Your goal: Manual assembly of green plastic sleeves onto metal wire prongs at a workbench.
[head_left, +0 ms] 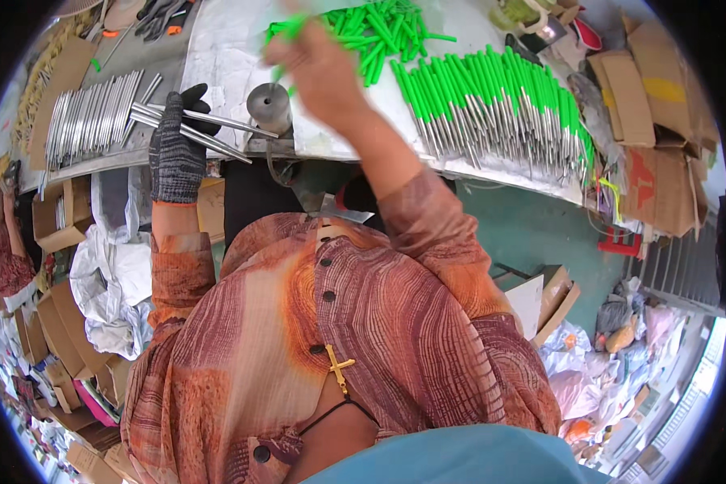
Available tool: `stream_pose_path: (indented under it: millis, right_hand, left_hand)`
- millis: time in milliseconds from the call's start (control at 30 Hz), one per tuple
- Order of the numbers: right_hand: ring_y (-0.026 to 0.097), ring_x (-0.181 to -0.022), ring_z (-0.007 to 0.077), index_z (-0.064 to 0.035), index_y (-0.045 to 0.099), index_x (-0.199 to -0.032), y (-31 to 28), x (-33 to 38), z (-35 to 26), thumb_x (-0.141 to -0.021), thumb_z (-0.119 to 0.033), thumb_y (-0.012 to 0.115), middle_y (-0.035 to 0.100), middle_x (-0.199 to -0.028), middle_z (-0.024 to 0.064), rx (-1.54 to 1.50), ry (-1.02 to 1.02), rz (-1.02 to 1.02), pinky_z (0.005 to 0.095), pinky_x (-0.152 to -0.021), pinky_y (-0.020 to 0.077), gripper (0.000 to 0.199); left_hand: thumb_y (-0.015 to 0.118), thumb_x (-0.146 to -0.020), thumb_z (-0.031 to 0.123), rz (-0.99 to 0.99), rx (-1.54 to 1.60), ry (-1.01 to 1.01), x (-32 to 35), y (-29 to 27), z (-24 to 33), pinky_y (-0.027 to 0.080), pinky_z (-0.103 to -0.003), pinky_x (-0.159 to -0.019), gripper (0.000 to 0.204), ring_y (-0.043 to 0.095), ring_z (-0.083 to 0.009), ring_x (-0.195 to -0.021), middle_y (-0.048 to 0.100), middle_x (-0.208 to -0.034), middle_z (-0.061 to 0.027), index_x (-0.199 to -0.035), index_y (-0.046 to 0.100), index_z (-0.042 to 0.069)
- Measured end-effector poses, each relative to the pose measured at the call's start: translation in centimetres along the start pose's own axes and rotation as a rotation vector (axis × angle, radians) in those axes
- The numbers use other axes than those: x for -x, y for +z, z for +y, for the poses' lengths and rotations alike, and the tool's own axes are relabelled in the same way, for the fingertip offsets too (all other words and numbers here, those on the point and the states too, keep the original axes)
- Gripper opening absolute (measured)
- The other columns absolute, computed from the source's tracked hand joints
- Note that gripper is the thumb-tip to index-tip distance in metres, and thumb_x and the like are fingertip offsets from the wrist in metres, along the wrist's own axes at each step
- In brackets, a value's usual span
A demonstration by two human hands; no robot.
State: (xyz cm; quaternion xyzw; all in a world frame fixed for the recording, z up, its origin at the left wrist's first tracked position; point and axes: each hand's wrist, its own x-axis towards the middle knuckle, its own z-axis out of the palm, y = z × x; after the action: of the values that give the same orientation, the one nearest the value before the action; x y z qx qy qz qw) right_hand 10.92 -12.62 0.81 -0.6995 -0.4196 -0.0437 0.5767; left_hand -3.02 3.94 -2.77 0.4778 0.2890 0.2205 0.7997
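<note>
My left hand (179,149), in a grey knit glove with dark fingertips, is closed around a few slim metal rods (210,142). Their ends point right, toward a round metal block (269,108) with a hole in its top at the table's front edge. My bare right hand (319,68) reaches over the white table covering, beside a loose heap of green tubes (371,36). Motion smears its fingers; blurred green shows around them, but whether a tube is held I cannot tell. Left of my glove lies a row of bare metal rods (93,117).
Metal rods with green sleeves (492,101) lie in a dense row at the table's right. Cardboard boxes (653,97) stand beyond. Dark gloves (160,18) lie at the far left. White sacks (113,278) and open cartons fill the floor at left. Another person's arm (12,218) shows there.
</note>
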Motion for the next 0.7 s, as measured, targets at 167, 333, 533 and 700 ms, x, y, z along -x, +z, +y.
stream_pose_path:
  millis: [167, 333, 533, 700]
  right_hand:
    - [0.057, -0.072, 0.0385, 0.0006, 0.059, -0.085, -18.3, -2.7, 11.3, -0.081, -0.013, 0.046, 0.06, -0.079, 0.0212, 1.199, -0.097, 0.29, 0.0448, -0.061, 0.043, 0.019]
    - [0.055, -0.09, 0.0386, 0.0009, 0.056, -0.097, -23.0, 3.8, 16.7, -0.081, -0.022, 0.054, 0.059, -0.094, 0.0219, 1.644, 0.01, 0.173, 0.0462, -0.074, 0.046, 0.028]
    - [0.059, -0.083, 0.0421, 0.001, 0.057, -0.095, -12.1, 1.5, 14.5, -0.08, -0.033, 0.058, 0.063, -0.09, 0.0202, 0.888, 0.327, -0.068, 0.046, -0.074, 0.0479, 0.038]
    - [0.06, -0.085, 0.0411, 0.0065, 0.05, -0.097, -5.9, 1.0, 18.7, -0.073, -0.037, 0.066, 0.062, -0.091, 0.0262, 0.754, 0.545, -0.046, 0.0462, -0.075, 0.048, 0.052]
  left_hand:
    - [0.045, -0.093, 0.036, 0.041, 0.024, -0.006, 0.3, 0.7, 0.4, 0.047, -0.028, -0.068, 0.043, 0.051, -0.0122, -0.07, 0.054, -0.078, -0.0019, -0.107, 0.058, -0.002]
    - [0.047, -0.093, 0.033, -0.034, 0.024, 0.115, -0.5, 1.0, -0.4, 0.049, -0.028, -0.071, 0.043, 0.053, -0.0134, -0.074, 0.054, -0.084, -0.0052, -0.112, 0.055, -0.004]
    - [0.041, -0.094, 0.031, 0.079, -0.132, 0.18, 0.3, 1.8, 0.4, 0.05, -0.028, -0.077, 0.04, 0.057, -0.016, -0.082, 0.056, -0.091, -0.0089, -0.115, 0.054, 0.0]
    - [0.047, -0.093, 0.029, 0.065, -0.226, 0.3, -0.9, 1.4, -0.1, 0.05, -0.026, -0.073, 0.036, 0.059, -0.014, -0.077, 0.06, -0.091, -0.0077, -0.114, 0.056, 0.002]
